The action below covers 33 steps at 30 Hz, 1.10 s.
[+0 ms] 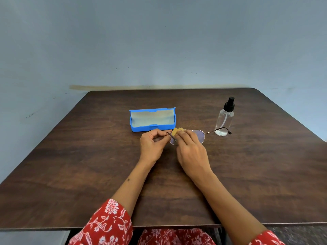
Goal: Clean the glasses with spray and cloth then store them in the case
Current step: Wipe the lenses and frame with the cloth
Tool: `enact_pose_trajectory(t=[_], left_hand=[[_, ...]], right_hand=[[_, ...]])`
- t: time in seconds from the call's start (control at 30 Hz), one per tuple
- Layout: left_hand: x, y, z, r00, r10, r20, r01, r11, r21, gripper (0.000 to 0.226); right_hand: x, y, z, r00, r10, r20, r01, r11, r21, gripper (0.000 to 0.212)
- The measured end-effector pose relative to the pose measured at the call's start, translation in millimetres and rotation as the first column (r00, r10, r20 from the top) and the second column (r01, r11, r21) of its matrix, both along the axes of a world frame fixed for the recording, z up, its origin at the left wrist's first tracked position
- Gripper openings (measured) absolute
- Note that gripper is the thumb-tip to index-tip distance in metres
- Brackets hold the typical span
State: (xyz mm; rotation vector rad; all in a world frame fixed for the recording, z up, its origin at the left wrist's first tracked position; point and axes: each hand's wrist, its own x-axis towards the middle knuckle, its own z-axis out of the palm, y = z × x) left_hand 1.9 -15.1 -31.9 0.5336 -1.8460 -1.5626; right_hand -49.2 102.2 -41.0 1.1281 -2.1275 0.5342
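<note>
1. Step in hand, as I judge it: wiping a lens. The spray bottle [224, 119] stands upright on the table [88, 165], well off to the right and gripped by nobody, so spraying looks finished.
2. Left hand [152, 144]: fingers curled, pinching the near temple arm of the glasses [198, 136] to steady the frame.
3. Right hand [190, 147]: fingers closed on a small yellow cloth [177, 131], held against the left-side lens. Whether the cloth wraps both faces of the lens I cannot tell; the fingers hide it.
4. Glasses sit low over the table between the two hands, the other lens showing past the right knuckles. The far temple arm reaches out to the right, crossing in front of the bottle's base.
5. The blue case [152, 119] lies open just behind the hands, lid raised, pale lining showing, nothing inside it.
6. Next move likely calls for shifting the cloth to the other lens, then folding both temple arms before lowering the glasses into the case.
</note>
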Motion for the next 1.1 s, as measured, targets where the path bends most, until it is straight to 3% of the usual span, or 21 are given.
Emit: enact_pose_trajectory(t=[0.13, 0.3, 0.5, 0.67, 0.87, 1.1], left_hand=[[-1.5, -2.1, -2.0, 1.000, 0.014, -0.001, -0.014, 0.999, 0.030, 0.009], [-1.2, -1.0, -2.2, 1.000, -0.008, -0.006, 0.008, 1.000, -0.022, 0.008], [-1.1, -0.5, -0.8, 0.999, 0.003, -0.036, -0.002, 0.999, 0.043, 0.009], [-0.1, 0.4, -0.2, 1.000, -0.002, -0.011, 0.002, 1.000, -0.019, 0.015], [-0.8, -1.0, -0.7, 0.999, 0.012, -0.036, -0.011, 0.999, 0.037, 0.012], [-1.5, -1.0, -1.0, 1.000, 0.012, -0.026, -0.012, 1.000, 0.001, 0.005]], right_hand=[[4.6, 0.1, -0.8, 0.993, 0.113, 0.025, -0.113, 0.994, -0.013, 0.033], [-2.4, 1.9, 0.4, 0.998, -0.030, 0.053, 0.030, 1.000, -0.008, 0.034], [3.9, 1.6, 0.8, 0.998, 0.069, 0.011, -0.069, 0.998, 0.011, 0.037], [-2.5, 0.9, 2.5, 0.998, -0.038, 0.046, 0.039, 0.999, -0.011, 0.034], [4.3, 0.2, -0.2, 0.997, 0.076, 0.014, -0.076, 0.997, 0.014, 0.036], [-1.4, 1.8, 2.2, 1.000, -0.004, 0.029, 0.004, 1.000, -0.017, 0.035]])
